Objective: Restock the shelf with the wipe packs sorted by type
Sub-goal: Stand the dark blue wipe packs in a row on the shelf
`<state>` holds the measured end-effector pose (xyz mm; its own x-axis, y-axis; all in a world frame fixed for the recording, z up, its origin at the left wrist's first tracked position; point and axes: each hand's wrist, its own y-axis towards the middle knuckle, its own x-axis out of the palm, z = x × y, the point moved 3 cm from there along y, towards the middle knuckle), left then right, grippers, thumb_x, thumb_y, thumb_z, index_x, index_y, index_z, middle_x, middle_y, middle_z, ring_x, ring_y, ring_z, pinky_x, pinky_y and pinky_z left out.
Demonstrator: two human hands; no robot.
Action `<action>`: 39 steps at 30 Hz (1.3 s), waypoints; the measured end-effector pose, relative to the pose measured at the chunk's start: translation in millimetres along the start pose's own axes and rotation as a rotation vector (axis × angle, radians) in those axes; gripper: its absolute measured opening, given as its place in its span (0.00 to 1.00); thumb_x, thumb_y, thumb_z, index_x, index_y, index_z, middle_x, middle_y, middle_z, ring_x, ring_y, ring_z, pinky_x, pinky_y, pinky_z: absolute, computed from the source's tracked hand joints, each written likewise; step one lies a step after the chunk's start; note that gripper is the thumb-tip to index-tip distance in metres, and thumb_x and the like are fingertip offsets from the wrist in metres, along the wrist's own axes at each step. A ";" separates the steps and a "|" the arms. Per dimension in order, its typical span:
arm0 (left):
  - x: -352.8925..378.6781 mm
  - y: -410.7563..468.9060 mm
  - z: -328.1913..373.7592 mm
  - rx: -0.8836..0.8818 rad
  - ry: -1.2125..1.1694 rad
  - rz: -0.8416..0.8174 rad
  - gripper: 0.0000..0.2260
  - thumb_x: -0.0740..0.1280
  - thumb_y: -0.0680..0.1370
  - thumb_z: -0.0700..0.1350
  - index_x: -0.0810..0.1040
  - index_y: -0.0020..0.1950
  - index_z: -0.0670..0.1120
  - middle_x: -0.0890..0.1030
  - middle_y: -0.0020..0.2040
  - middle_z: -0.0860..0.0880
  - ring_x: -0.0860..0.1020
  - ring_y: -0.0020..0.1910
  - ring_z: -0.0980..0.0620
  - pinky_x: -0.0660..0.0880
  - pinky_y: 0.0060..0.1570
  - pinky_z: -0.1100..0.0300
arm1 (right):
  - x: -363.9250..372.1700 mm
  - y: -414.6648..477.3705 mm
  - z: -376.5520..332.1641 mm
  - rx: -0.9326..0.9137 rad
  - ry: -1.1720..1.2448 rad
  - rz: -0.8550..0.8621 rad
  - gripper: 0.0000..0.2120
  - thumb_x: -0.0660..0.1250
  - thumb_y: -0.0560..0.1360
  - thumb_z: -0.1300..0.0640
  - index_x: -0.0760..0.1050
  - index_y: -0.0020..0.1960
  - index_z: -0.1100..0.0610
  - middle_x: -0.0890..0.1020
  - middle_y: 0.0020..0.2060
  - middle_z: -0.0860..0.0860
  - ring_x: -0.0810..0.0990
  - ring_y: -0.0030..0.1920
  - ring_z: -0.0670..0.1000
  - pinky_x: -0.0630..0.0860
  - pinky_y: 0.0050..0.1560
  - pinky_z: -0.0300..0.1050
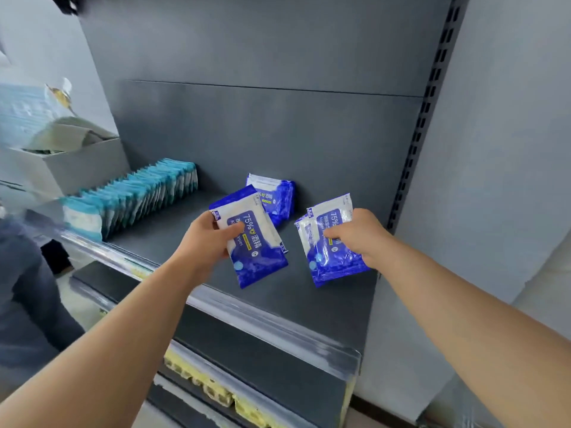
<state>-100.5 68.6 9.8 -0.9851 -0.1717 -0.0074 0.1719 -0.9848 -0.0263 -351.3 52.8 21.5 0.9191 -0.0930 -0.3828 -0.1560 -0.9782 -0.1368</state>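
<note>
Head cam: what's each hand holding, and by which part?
Left hand grips one blue alcohol wipe pack by its left edge, thumb on the front. Right hand grips a small stack of the same packs by their right edge.

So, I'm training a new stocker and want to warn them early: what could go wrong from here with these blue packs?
1. The right hand pinches several blue packs fanned out in one grip, so one may slip out.
2. The blue stack leans loosely against the back panel. The wipes in the left hand are close by and could topple it.
</note>
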 end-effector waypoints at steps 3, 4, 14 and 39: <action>-7.6 36.5 -6.4 -0.026 -0.031 -0.021 0.09 0.67 0.78 0.37 0.75 0.58 0.43 0.83 0.46 0.48 0.82 0.39 0.53 0.79 0.36 0.57 | 18.3 27.8 1.6 0.011 -0.086 0.020 0.13 0.71 0.69 0.64 0.76 0.51 0.68 0.82 0.48 0.65 0.79 0.37 0.55 0.80 0.41 0.55; -8.7 47.5 -8.5 -0.039 -0.046 -0.028 0.09 0.66 0.78 0.37 0.75 0.57 0.43 0.83 0.47 0.48 0.82 0.40 0.52 0.80 0.40 0.54 | 22.4 36.0 2.9 0.010 -0.122 0.034 0.10 0.71 0.69 0.64 0.75 0.48 0.67 0.82 0.48 0.64 0.79 0.37 0.55 0.79 0.40 0.53; -17.6 125.1 -19.5 -0.093 -0.149 -0.211 0.11 0.64 0.80 0.37 0.74 0.62 0.40 0.84 0.50 0.45 0.83 0.44 0.48 0.78 0.54 0.45 | 50.3 79.8 -21.3 -0.146 -0.501 -0.014 0.30 0.73 0.71 0.51 0.67 0.70 0.54 0.74 0.64 0.49 0.75 0.59 0.47 0.70 0.53 0.39; -53.7 184.4 -6.1 -0.076 -0.359 -0.369 0.09 0.67 0.75 0.32 0.70 0.50 0.43 0.82 0.49 0.40 0.84 0.43 0.44 0.80 0.48 0.46 | 139.2 42.8 -51.7 -0.037 0.653 0.173 0.17 0.67 0.72 0.73 0.74 0.58 0.60 0.84 0.51 0.57 0.85 0.48 0.58 0.82 0.44 0.50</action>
<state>-16.0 -103.6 -0.8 -0.9168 0.1746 0.3593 -0.2001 -0.9792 -0.0348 -211.3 -11.6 9.6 0.9138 -0.3306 0.2359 -0.3190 -0.9438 -0.0870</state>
